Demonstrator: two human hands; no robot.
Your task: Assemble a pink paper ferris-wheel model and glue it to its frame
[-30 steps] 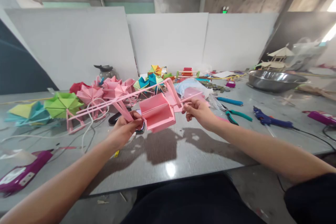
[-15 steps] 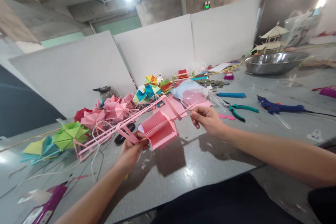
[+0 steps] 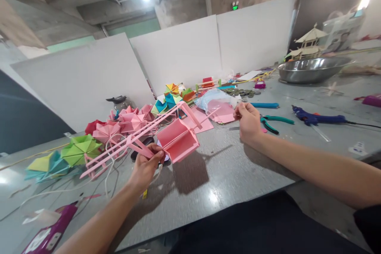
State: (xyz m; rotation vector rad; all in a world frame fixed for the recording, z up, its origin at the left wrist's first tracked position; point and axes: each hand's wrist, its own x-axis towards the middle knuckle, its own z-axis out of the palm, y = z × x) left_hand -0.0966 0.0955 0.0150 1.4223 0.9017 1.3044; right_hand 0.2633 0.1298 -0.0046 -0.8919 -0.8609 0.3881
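My left hand [image 3: 146,166] pinches a pink model cart [image 3: 181,143] with long twin shafts and holds it tilted above the table. Its pink box seat opens toward me, and a thin pink stick [image 3: 210,115] sticks out at its right. My right hand [image 3: 248,123] is apart from the cart, in front of the teal-handled pliers [image 3: 276,121]. Its fingers are pressed together, and whatever they may hold is hidden. Close beyond the cart lie pink sheets [image 3: 220,113] under a clear plastic bag [image 3: 210,99].
Colourful paper umbrellas [image 3: 80,150] and a white cable [image 3: 106,178] crowd the left side. At right lie a blue glue gun [image 3: 318,117] and a steel bowl [image 3: 312,73]. A purple power strip [image 3: 55,228] sits at the near left.
My right hand has left the end of the pink stick and moved right and slightly up, toward the pliers. The cart, still in my left hand, has shifted slightly left.
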